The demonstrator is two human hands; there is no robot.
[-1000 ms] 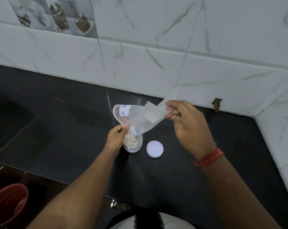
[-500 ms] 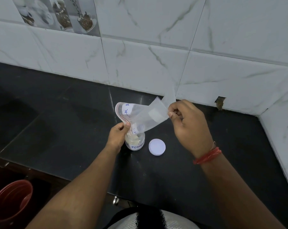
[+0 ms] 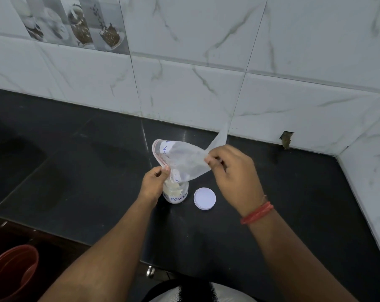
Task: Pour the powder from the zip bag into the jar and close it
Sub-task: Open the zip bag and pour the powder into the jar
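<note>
The left hand (image 3: 155,182) has its grip pinched on the zip bag's (image 3: 185,160) open mouth, holding that edge right at the jar's (image 3: 176,192) rim. The right hand (image 3: 232,177) has its grip clenched on the bag's bottom end, raised higher, so the clear bag slopes down toward the jar. Pale powder (image 3: 173,187) lies inside the jar, which stands upright on the black table (image 3: 86,182). 1 white lid (image 3: 204,198) lies flat just beside the jar.
</note>
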